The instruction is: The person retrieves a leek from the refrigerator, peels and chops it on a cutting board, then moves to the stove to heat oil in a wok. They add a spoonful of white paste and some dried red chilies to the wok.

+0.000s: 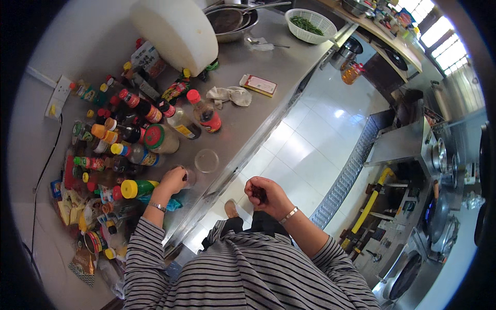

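Observation:
My left hand [173, 181] reaches into the mouth of a clear plastic container [190, 178] at the counter's front edge; some dark bits show by its fingertips, and what the fingers grip is hidden. Beside the container lies a round clear lid [207, 161]. My right hand [266, 195] is cupped, palm up, around a small heap of dark reddish-brown dried pieces [259, 194], held in the air over the floor in front of my body. A large jar with a red and green lid [155, 136] stands behind the container. A green bottle with a yellow cap [133, 188] lies near my left wrist.
Many sauce bottles crowd the steel counter's [236, 128] left side. Farther back are a red-capped bottle [205, 112], a crumpled cloth [230, 95], a flat box [259, 85], a white basket of green vegetables [310, 26] and metal bowls [232, 25]. A stove [387, 232] stands at right beyond a floor drain grate [348, 170].

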`<move>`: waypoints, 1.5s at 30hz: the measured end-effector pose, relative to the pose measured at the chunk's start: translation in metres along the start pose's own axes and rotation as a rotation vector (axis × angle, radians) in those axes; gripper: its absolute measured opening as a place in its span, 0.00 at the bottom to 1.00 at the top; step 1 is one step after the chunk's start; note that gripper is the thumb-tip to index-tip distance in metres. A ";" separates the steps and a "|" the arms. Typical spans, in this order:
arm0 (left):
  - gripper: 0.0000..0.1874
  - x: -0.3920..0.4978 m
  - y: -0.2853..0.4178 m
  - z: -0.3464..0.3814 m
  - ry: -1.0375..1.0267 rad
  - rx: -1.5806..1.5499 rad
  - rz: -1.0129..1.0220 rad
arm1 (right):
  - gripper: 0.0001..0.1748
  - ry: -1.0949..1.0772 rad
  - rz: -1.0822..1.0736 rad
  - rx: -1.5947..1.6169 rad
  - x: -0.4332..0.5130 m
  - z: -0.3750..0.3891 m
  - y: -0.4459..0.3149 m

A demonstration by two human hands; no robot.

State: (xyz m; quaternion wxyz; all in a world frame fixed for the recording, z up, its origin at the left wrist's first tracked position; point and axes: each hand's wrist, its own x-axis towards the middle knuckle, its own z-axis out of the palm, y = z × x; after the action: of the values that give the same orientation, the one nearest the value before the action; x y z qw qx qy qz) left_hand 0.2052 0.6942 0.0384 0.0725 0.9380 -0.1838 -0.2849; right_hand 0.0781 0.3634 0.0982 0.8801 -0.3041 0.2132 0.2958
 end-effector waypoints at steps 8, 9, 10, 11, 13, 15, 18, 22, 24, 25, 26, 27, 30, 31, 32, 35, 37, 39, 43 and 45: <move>0.10 0.013 -0.007 0.011 -0.072 0.147 -0.084 | 0.13 0.090 -0.089 0.062 -0.002 -0.014 0.016; 0.10 0.017 -0.013 0.015 -0.099 0.141 -0.079 | 0.13 0.069 -0.103 0.066 -0.002 -0.015 0.017; 0.10 0.022 -0.019 0.019 -0.122 0.136 -0.073 | 0.13 0.069 -0.116 0.064 -0.003 -0.016 0.019; 0.11 0.027 -0.024 0.024 -0.149 0.145 -0.073 | 0.13 0.073 -0.131 0.061 -0.004 -0.017 0.019; 0.10 0.036 -0.035 0.030 -0.144 0.110 -0.044 | 0.13 0.063 -0.155 0.065 -0.005 -0.020 0.020; 0.09 0.042 -0.041 0.033 -0.180 0.078 -0.017 | 0.13 0.041 -0.171 0.078 -0.008 -0.023 0.021; 0.09 0.044 -0.041 0.029 -0.178 -0.014 0.085 | 0.13 0.053 -0.208 0.071 -0.012 -0.026 0.022; 0.09 0.041 -0.031 0.011 -0.265 -0.113 0.021 | 0.13 0.102 -0.230 0.072 -0.014 -0.028 0.025; 0.06 0.037 -0.027 0.002 -0.320 -0.286 -0.032 | 0.13 0.139 -0.233 0.073 -0.013 -0.030 0.026; 0.06 0.036 -0.025 -0.002 -0.345 -0.318 -0.070 | 0.13 0.144 -0.222 0.062 -0.013 -0.030 0.027; 0.06 0.033 -0.025 -0.007 -0.405 -0.480 -0.088 | 0.13 0.119 -0.236 0.069 -0.013 -0.031 0.028; 0.06 0.030 -0.024 -0.011 -0.409 -0.594 -0.083 | 0.14 0.064 -0.235 0.056 -0.012 -0.032 0.029; 0.09 0.021 -0.025 -0.022 -0.369 -0.669 -0.099 | 0.13 0.086 -0.235 0.062 -0.010 -0.032 0.029; 0.09 0.017 -0.025 -0.025 -0.356 -0.724 -0.079 | 0.13 0.099 -0.235 0.035 -0.009 -0.031 0.030; 0.09 0.013 -0.025 -0.028 -0.356 -0.759 -0.089 | 0.13 0.094 -0.228 0.037 -0.008 -0.030 0.030; 0.08 -0.003 -0.027 -0.035 -0.294 -0.948 -0.122 | 0.13 0.090 -0.200 0.022 -0.004 -0.025 0.030; 0.08 -0.013 -0.028 -0.037 -0.253 -1.137 -0.119 | 0.13 0.077 -0.196 0.001 0.000 -0.021 0.030; 0.08 -0.022 -0.027 -0.038 -0.218 -1.301 -0.099 | 0.13 0.066 -0.170 -0.018 0.004 -0.017 0.029; 0.10 -0.036 -0.025 -0.037 -0.174 -1.565 -0.041 | 0.14 0.055 -0.132 -0.038 0.013 -0.008 0.029; 0.11 -0.042 -0.023 -0.038 -0.163 -1.660 -0.005 | 0.14 0.029 -0.125 -0.048 0.019 -0.003 0.030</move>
State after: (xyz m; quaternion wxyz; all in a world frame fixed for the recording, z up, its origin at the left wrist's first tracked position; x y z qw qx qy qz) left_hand 0.2011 0.7329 0.0852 0.7261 0.5567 0.0833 -0.3948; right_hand 0.0716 0.3879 0.0734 0.8862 -0.3420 0.1993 0.2407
